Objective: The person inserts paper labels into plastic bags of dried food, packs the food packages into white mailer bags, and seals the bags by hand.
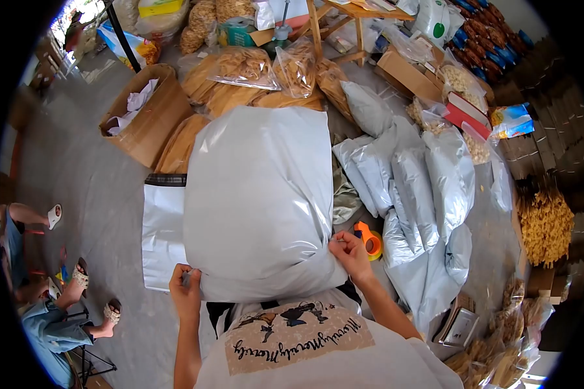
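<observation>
A large, full white plastic mailing bag (259, 188) lies in front of my body, its near edge against my shirt. My left hand (187, 280) pinches the bag's near left corner. At the near right side, my right hand (349, 251) has its fingers closed on the bag's edge. Under the bag's left side a flat white mailer (163, 233) with a dark strip sticks out. An orange tape dispenser (368, 241) lies just right of my right hand.
Filled silver-grey bags (412, 188) are heaped at the right. Brown goods in clear bags (240, 68) lie beyond the white bag. A cardboard box (150, 123) with white paper stands at the upper left. Other people's legs (65, 318) show at the left edge.
</observation>
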Motion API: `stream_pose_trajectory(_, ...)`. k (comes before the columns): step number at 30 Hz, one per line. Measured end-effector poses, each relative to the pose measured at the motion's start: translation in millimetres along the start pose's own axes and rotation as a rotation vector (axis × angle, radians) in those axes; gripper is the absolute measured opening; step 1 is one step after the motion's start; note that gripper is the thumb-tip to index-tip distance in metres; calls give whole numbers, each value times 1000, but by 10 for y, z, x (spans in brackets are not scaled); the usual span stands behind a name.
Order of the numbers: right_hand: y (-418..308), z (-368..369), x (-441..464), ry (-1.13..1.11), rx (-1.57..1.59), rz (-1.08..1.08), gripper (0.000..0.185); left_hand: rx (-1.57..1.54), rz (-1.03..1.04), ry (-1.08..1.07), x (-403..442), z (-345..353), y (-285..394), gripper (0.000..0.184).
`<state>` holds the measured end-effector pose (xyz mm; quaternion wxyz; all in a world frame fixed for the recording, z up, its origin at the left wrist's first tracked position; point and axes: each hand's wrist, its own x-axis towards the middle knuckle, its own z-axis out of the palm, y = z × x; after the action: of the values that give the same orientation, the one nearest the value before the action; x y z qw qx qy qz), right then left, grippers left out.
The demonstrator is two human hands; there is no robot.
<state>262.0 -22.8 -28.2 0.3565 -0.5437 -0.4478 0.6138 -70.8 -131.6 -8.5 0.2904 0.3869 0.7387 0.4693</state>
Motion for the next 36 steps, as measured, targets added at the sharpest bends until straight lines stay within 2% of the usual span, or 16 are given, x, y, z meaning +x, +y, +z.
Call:
stream_pose_trajectory(5, -8, -150, 54, 151, 429, 138, 20, -19, -5, -8, 13, 19, -26, 17)
stream_pose_trajectory(6, 141, -283, 162, 123, 706, 79, 27, -22, -5, -11, 7, 16, -45, 17)
stream_pose_trajectory(10, -36, -495, 116, 377, 303, 13, 19, -31, -113, -6, 33, -21, -13, 19)
stream_pose_trajectory(13, -382, -355, -141, 175, -118, -122, 25, 34, -83, -6, 38, -79, -154, 18)
stream_pose_trajectory(15, -522, -161, -199, 43, -442, -167, 45, 94, -35, 7, 46, -29, -147, 17)
stream_pose_trajectory(17, -217, 36, -59, 47, -479, -184, 52, -30, 123, 201, 25, 165, 64, 13)
stream_pose_trajectory(20, -176, 119, 13, 35, -525, -211, 62, 17, 175, 170, -14, 358, 100, 24)
stream_pose_trajectory(21, -200, 126, 20, 22, -526, -209, 64, 14, 182, 175, 5, 313, 66, 24)
stream_pose_trajectory(23, -133, 102, 78, -12, -513, -194, 70, -355, -153, -75, 68, 188, -43, 34)
stream_pose_trajectory(25, -35, 112, 136, -9, -442, -200, 72, -528, -208, 74, 31, 271, -112, 34)
stream_pose_trajectory(27, -80, 172, 96, 53, -360, -199, 68, -907, -481, 193, 49, 205, -242, 35)
stream_pose_trajectory(29, -277, 220, 47, -176, 15, 233, 77, -976, -440, 38, 126, 117, -260, 44)
stream_pose_trajectory(30, -3, 218, 141, -180, 90, 289, 73, -1066, -486, -48, 119, 74, 103, 51)
stream_pose_trajectory(33, -133, 319, 72, -279, 194, 288, 70, -1151, -433, -288, 178, -2, 64, 65)
stream_pose_trajectory(35, -129, 277, 69, -327, 178, 312, 78, -745, -271, -319, 183, -25, 70, 66)
stream_pose_trajectory(36, -154, 275, 29, -353, 224, 204, 81, -842, -300, -334, 201, -2, 130, 68)
